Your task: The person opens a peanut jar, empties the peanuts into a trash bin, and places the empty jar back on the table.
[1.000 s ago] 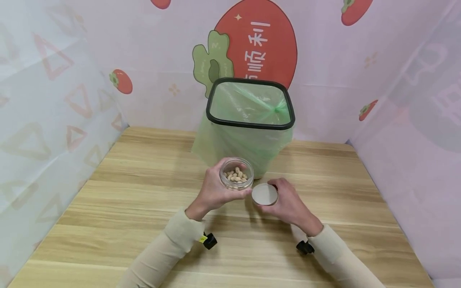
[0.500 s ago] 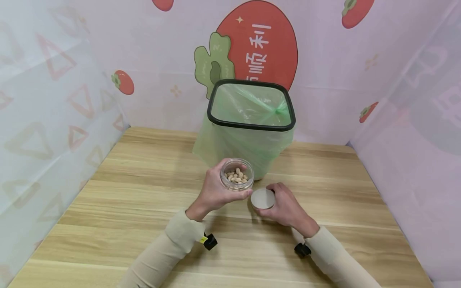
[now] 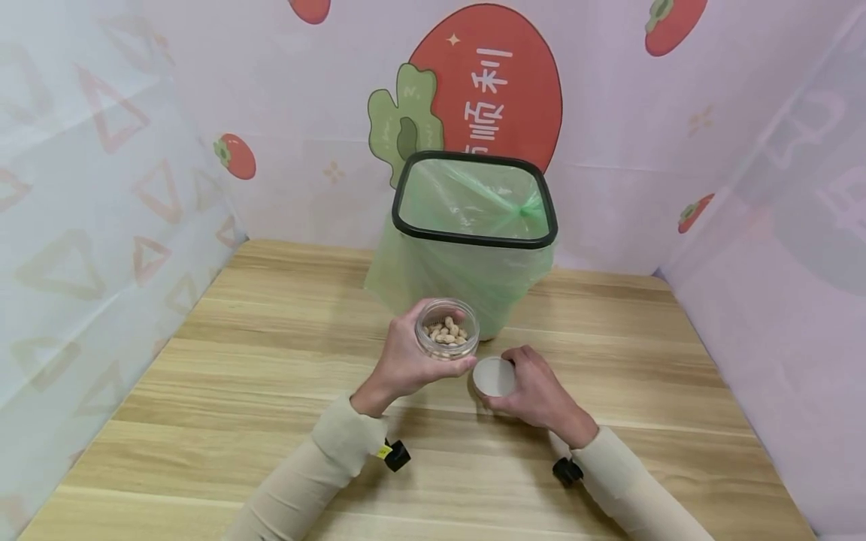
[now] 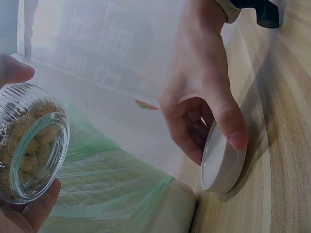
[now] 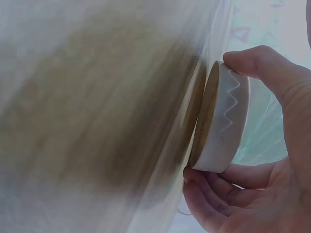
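My left hand grips a clear ribbed jar by its sides. Its open mouth faces up toward the head camera, and several unshelled peanuts lie inside. To the right of the jar, my right hand holds a round white lid by its edge, thumb on one side and fingers on the other. In the right wrist view the lid's side wall shows a zigzag mark, and its lower edge is right at the wooden tabletop. In the left wrist view the lid lies slightly tilted, close over the wood.
Behind the hands stands a bin with a black rim, lined with a green translucent bag. The wooden table meets printed cloth walls at the back and sides. Small black wrist devices hang under both sleeves.
My right hand has lowered the lid toward the table and drawn it slightly toward me, away from the jar. My left hand with the jar has stayed nearly still.
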Demonstrator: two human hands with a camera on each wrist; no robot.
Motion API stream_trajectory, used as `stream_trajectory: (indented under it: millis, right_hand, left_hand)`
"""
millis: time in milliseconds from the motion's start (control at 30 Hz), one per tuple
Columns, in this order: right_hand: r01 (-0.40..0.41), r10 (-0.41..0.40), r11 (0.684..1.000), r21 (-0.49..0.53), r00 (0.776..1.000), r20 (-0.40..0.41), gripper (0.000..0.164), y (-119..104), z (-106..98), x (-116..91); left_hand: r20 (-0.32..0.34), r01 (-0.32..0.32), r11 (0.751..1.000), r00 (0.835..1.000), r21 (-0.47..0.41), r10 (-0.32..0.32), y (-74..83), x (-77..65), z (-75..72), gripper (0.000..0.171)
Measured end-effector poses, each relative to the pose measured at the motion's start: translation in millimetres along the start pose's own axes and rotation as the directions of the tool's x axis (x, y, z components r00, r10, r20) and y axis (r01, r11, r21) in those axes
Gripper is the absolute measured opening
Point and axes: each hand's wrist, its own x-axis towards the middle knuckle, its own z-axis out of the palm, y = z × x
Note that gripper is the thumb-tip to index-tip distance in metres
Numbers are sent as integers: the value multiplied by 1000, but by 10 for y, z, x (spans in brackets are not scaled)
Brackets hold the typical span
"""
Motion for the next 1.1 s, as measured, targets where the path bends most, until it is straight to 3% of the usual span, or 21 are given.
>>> stream_trajectory:
  millis: [233,600,1100]
  right_hand:
    - [9,-9,1000,-18,1000,16,74,-11,23,-1]
    - [-40,43,998,-55,997,61,78,-16,-10,-12]
    - [-25,30,997,-75,998,62,83,-47,-52,-49]
  left_hand:
    - [-9,13,1000,1000,-7,-13,34,-22,-24,69]
    - [-30,9,1000,1000,17,-9,58,15,-69,69]
    - [-57,43,998,998,52,-40,43,-82,-119,71]
